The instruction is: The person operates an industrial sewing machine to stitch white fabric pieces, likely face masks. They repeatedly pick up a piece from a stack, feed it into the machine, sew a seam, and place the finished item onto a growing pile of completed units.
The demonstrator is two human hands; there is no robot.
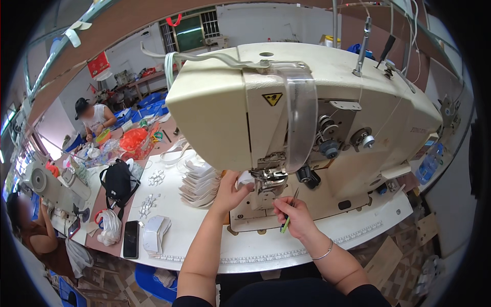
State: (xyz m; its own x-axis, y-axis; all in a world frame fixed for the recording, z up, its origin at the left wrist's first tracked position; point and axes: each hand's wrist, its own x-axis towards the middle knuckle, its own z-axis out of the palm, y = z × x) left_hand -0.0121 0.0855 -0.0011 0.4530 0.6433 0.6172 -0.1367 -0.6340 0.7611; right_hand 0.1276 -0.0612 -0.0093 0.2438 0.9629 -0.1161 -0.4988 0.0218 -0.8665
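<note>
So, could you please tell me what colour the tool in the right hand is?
Green with a metal tip, the tweezers-like tool in the right hand; the head view shows it.

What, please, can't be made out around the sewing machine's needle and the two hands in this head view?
- Needle and presser foot: too small, partly hidden by the left hand.
- White piece at the left fingers: mostly covered by that hand and the machine head.
- Thin green-tipped tool in the right hand: its kind is unclear; its tip is too small to tell.
- Sewing machine bed under the needle: hidden by both hands.
</note>
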